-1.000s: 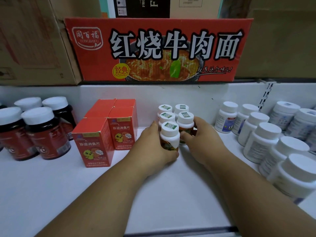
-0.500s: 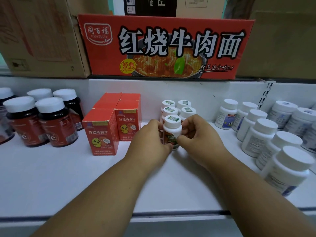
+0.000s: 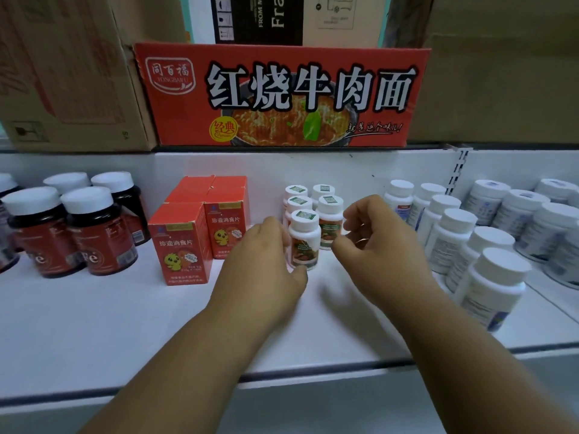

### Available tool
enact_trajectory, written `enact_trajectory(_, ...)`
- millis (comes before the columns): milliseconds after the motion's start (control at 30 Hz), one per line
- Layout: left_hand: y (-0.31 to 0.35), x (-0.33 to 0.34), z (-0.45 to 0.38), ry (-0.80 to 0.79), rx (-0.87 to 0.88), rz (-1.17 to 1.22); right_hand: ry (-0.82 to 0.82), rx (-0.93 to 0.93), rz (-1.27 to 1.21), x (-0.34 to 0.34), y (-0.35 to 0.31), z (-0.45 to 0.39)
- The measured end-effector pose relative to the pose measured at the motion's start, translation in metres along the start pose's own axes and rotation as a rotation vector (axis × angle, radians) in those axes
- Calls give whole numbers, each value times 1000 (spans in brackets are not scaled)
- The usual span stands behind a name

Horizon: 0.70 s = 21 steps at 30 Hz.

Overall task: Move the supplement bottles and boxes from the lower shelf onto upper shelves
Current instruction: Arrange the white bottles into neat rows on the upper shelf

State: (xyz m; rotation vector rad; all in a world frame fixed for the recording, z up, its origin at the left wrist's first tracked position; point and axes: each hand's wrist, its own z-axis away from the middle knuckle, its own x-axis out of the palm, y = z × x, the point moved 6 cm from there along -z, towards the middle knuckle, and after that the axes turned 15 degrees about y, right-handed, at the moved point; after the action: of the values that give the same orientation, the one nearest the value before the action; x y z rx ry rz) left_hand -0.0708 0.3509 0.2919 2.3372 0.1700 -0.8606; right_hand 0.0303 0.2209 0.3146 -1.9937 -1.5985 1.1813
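**Both hands at the small white bottles, white shelf**

My left hand (image 3: 266, 261) sits against the left side of the front small white plastic bottle with a green-stickered cap and brown picture label (image 3: 304, 239). The fingers are bent round its far side and the thumb tip lies at its base; I cannot tell whether I am truly gripping it or only touching. The bottle stands upright on the white metal shelf (image 3: 125, 324).

My right hand (image 3: 376, 249) hangs just right of that bottle, apart from it, fingers loosely curled and holding nothing.

Behind the front bottle stand four more small white bottles of the same kind (image 3: 316, 203), upright, packed close in two short rows.

To the left, just beside my left hand: four orange-red cardboard boxes with a yellow chick cartoon (image 3: 185, 242), upright in a two-by-two block. Further left, dark brown bottles with white caps and red labels (image 3: 72, 233), grouped near the shelf's left end.

To the right, rows of larger white plastic bottles with plain white caps (image 3: 470, 242), running toward the front edge.

On the shelf above: a long red carton printed with a noodle bowl and large white characters (image 3: 282, 95), with plain brown cardboard cartons (image 3: 69, 73) on either side.
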Motion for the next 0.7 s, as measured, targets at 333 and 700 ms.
enact_trajectory(333, 82, 26, 35, -235, 161, 165, 129, -166, 155, -111, -5, -5)
enact_trajectory(700, 178, 68, 24, -216, 132, 278, -126, -91, 180, -162, 95, -57)
